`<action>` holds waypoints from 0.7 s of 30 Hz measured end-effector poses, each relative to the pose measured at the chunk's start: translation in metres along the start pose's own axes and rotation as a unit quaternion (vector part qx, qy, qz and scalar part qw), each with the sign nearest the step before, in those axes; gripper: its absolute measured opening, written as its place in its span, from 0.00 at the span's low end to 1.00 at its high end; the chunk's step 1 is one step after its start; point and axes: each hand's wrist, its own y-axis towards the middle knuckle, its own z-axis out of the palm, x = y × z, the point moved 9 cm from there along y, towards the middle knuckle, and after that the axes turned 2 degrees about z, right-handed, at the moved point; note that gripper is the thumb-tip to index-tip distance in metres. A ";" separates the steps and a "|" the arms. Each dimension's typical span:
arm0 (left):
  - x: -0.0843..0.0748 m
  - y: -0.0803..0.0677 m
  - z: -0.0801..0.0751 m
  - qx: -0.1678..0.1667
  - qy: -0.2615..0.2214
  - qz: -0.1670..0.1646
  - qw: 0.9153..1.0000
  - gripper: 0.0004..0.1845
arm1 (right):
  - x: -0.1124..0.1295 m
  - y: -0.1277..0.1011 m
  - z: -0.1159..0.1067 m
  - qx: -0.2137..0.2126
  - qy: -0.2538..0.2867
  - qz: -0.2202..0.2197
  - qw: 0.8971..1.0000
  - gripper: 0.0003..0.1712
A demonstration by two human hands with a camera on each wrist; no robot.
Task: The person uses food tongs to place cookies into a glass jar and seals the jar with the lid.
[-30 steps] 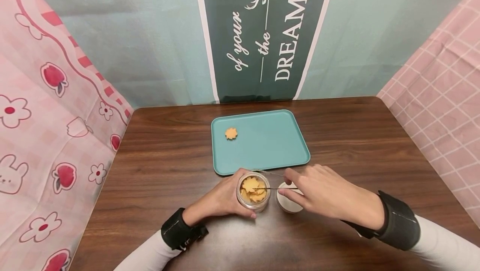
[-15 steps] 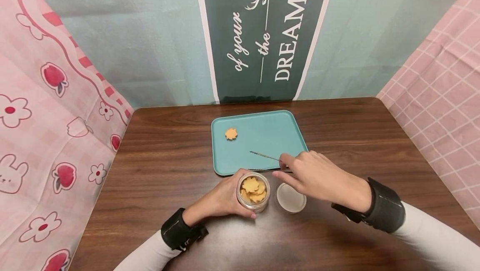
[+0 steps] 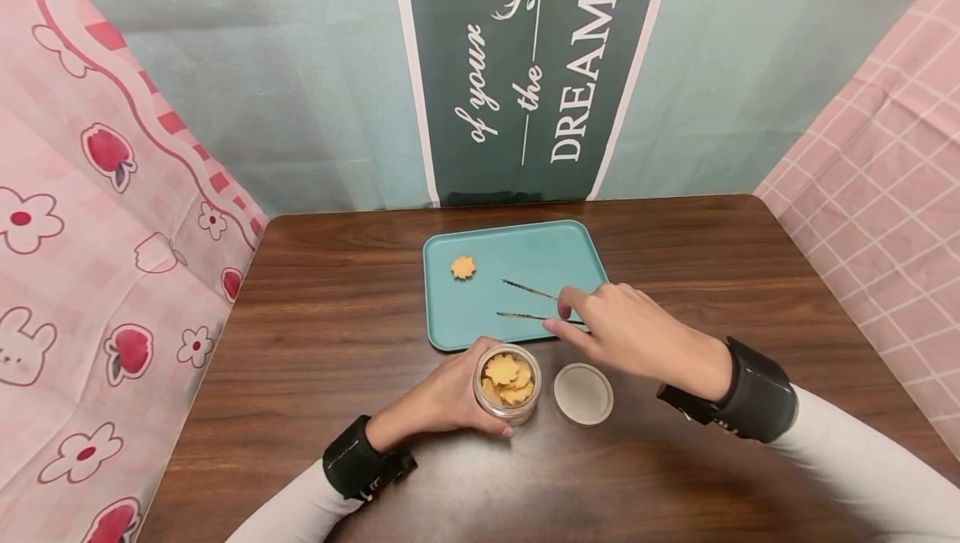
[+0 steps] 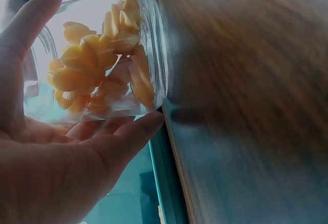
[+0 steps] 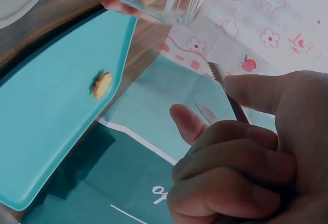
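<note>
My left hand (image 3: 442, 397) grips a clear glass jar (image 3: 517, 420) standing on the table. Inside it are several yellow flower-shaped pieces (image 4: 77, 67), perhaps crackers. In my right hand (image 3: 630, 330) are metal tongs (image 3: 528, 289) with serrated tips, held between thumb and fingers. The tong arms are spread, with nothing between their tips. They hang over the teal tray (image 3: 442, 318), to the right of a single yellow flower-shaped piece (image 3: 462, 267) lying at its left. The right wrist view shows curled fingers around the tongs (image 5: 233, 103), whose rear end is hidden.
A round whitish lid (image 3: 583, 394) lies on the wooden table (image 3: 337, 293), just right of the jar. The tray is behind the jar. Patterned cloths (image 3: 315, 109) hang at the back and both sides.
My right hand has drawn the tongs out of the jar's mouth and moved them away, up over the tray. The lid is now fully uncovered. My left hand and the jar stay put.
</note>
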 end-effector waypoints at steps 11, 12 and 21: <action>0.000 0.000 0.001 0.001 -0.003 0.000 1.000 0.52 | -0.011 0.013 0.001 0.007 0.010 0.017 1.000 0.14; 0.000 0.000 0.001 0.000 -0.002 0.001 1.000 0.52 | -0.012 0.014 0.002 0.006 0.009 0.018 1.000 0.14; 0.000 -0.001 0.000 -0.002 -0.004 0.003 1.000 0.52 | -0.017 0.021 0.004 0.001 0.010 0.024 1.000 0.16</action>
